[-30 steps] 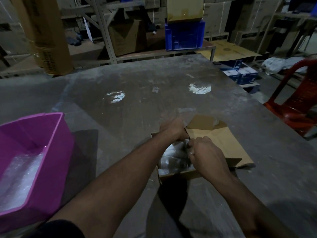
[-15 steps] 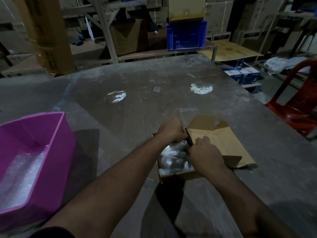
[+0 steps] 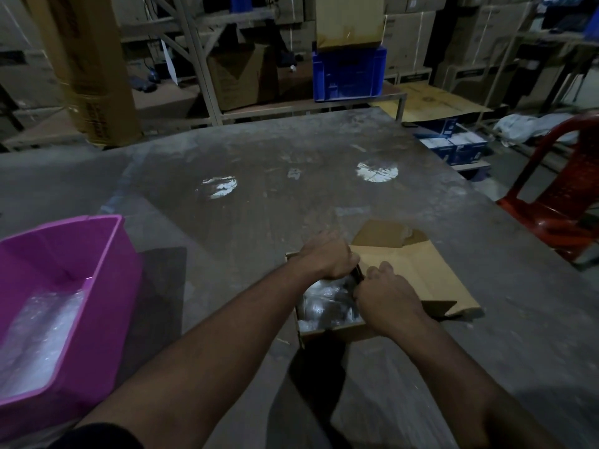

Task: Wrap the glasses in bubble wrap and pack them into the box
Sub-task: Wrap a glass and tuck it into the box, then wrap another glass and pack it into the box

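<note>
A small cardboard box stands on the grey table, its lid flap lying open to the right. Inside it shows a shiny bubble-wrapped bundle of glasses. My left hand reaches over the far edge of the box with its fingers curled down onto the bundle. My right hand is at the right side of the box, fingers curled on the bundle by a thin dark edge between the two hands. The fingertips of both hands are hidden.
A pink plastic tub holding loose bubble wrap stands at the left table edge. A red plastic chair is beyond the table's right side. Shelves, cardboard cartons and a blue crate stand behind the table.
Both hands stay at the box on the wrapped bundle. The right hand's fingers shifted slightly; nothing was let go or lifted out.
</note>
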Demonstrator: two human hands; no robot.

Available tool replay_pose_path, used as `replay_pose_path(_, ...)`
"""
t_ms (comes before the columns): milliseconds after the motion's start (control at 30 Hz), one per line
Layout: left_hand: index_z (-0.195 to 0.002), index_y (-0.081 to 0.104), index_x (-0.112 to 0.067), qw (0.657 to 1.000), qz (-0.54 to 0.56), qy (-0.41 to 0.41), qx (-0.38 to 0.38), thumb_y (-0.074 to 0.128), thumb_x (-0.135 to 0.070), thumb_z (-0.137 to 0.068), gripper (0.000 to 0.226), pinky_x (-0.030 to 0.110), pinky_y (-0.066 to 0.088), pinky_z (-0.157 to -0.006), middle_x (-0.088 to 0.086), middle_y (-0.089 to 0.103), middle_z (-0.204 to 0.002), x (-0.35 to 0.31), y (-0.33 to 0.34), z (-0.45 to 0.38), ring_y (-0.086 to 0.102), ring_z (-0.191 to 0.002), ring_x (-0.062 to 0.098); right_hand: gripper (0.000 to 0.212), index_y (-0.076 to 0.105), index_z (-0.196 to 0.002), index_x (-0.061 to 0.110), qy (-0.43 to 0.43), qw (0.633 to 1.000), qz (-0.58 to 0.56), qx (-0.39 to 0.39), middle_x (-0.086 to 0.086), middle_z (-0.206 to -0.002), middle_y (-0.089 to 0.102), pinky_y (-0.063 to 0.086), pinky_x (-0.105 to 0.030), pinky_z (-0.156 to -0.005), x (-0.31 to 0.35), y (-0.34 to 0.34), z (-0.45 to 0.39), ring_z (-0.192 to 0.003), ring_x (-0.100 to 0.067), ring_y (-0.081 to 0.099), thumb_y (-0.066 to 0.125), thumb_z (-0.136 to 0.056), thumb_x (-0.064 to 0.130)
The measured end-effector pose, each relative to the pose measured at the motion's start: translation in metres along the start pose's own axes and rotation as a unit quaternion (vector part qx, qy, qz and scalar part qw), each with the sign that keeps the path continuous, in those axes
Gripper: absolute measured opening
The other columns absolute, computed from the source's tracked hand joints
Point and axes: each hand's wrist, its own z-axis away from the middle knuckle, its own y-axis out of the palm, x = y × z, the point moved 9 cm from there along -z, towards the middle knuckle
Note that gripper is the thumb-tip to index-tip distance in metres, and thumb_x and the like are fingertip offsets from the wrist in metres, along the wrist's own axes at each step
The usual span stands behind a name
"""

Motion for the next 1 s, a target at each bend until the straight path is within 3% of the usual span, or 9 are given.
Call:
replay_pose_path(67, -0.085, 0.07, 0.002, 1.0, 0.01, 0.003, 0.008, 0.042, -0.035, -0.102, 0.049, 0.038, 0.045, -0.079, 0.025, 0.067, -0.108, -0.001, 0.0, 0.0, 0.061, -0.1, 0.038, 0.028, 0.065, -0.123, 0.015, 0.002, 1.0, 0.008, 0.005, -0.01, -0.127, 0.052, 0.043, -0.038, -0.088, 0.001, -0.001, -0.001, -0.123, -0.031, 0.039, 0.049, -0.1, 0.022)
replay_pose_path(200, -0.058, 0.05, -0.009, 0.999, 0.032, 0.006, 0.017, 0.04, -0.034, -0.103, 0.052, 0.036, 0.037, -0.071, 0.026, 0.064, -0.092, 0.002, -0.001, -0.002, 0.062, -0.093, 0.041, 0.029, 0.066, -0.122, 0.021, 0.018, 0.999, -0.039, -0.004, -0.007, -0.123, 0.051, 0.044, -0.037, -0.089, -0.006, -0.004, 0.0, -0.121, -0.029, 0.039, 0.05, -0.099, 0.019)
replay_pose_path(300, -0.065, 0.062, -0.005, 0.996, 0.09, -0.005, -0.008, 0.047, -0.031, -0.099, 0.045, 0.033, 0.036, -0.06, 0.013, 0.062, -0.07, 0.019, -0.011, -0.004, 0.056, -0.067, 0.03, 0.035, 0.072, -0.119, 0.03, 0.031, 0.986, -0.132, -0.093, -0.002, -0.104, 0.05, 0.049, -0.038, -0.087, -0.02, -0.024, 0.01, -0.107, -0.024, 0.04, 0.047, -0.098, 0.018)
replay_pose_path(367, -0.078, 0.074, -0.006, 0.991, 0.132, -0.016, -0.032, 0.051, -0.032, -0.093, 0.038, 0.035, 0.042, -0.058, 0.013, 0.07, -0.076, 0.033, -0.021, -0.002, 0.057, -0.063, 0.028, 0.035, 0.073, -0.118, 0.03, 0.039, 0.966, -0.199, -0.162, 0.0, -0.099, 0.049, 0.049, -0.038, -0.083, -0.031, -0.039, 0.022, -0.104, -0.021, 0.041, 0.049, -0.097, 0.017)
replay_pose_path(500, -0.087, 0.075, -0.011, 0.965, 0.237, -0.051, -0.099, 0.053, -0.036, -0.094, 0.034, 0.035, 0.047, -0.058, 0.006, 0.071, -0.077, 0.06, -0.042, 0.018, 0.054, -0.06, 0.014, 0.031, 0.074, -0.116, 0.025, 0.037, 0.935, -0.262, -0.238, 0.007, -0.09, 0.046, 0.04, -0.033, -0.073, -0.04, -0.053, 0.04, -0.1, -0.016, 0.04, 0.053, -0.096, 0.015)
replay_pose_path(633, -0.091, 0.074, -0.005, 0.926, 0.328, -0.06, -0.177, 0.063, -0.031, -0.098, 0.03, 0.028, 0.041, -0.064, 0.003, 0.065, -0.072, 0.085, -0.057, 0.056, 0.052, -0.063, 0.01, 0.028, 0.076, -0.113, 0.023, -0.012, 0.901, -0.37, -0.228, 0.014, -0.081, 0.045, 0.039, -0.03, -0.073, -0.014, -0.049, 0.045, -0.093, -0.01, 0.042, 0.056, -0.096, 0.011)
replay_pose_path(700, -0.089, 0.075, -0.007, 0.91, 0.354, -0.067, -0.206, 0.065, -0.031, -0.097, 0.027, 0.028, 0.043, -0.067, 0.008, 0.071, -0.077, 0.1, -0.061, 0.078, 0.056, -0.066, 0.009, 0.026, 0.076, -0.111, 0.025, -0.045, 0.9, -0.376, -0.215, 0.016, -0.082, 0.047, 0.041, -0.023, -0.075, 0.009, -0.045, 0.047, -0.094, -0.006, 0.043, 0.058, -0.096, 0.013)
replay_pose_path(767, -0.087, 0.075, -0.011, 0.9, 0.359, -0.085, -0.232, 0.067, -0.032, -0.096, 0.024, 0.028, 0.043, -0.065, 0.002, 0.069, -0.072, 0.117, -0.063, 0.102, 0.054, -0.063, 0.006, 0.025, 0.076, -0.109, 0.029, -0.077, 0.903, -0.369, -0.207, 0.019, -0.083, 0.048, 0.039, -0.017, -0.075, 0.034, -0.044, 0.047, -0.095, -0.004, 0.044, 0.06, -0.095, 0.017)
replay_pose_path(1000, -0.084, 0.073, -0.023, 0.861, 0.37, -0.144, -0.317, 0.067, -0.028, -0.097, 0.015, 0.03, 0.047, -0.068, -0.006, 0.067, -0.073, 0.179, -0.091, 0.207, 0.058, -0.068, 0.007, 0.02, 0.076, -0.109, 0.026, -0.198, 0.895, -0.361, -0.17, 0.008, -0.093, 0.057, 0.047, -0.037, -0.087, 0.131, -0.062, 0.045, -0.1, -0.012, 0.05, 0.061, -0.096, 0.024)
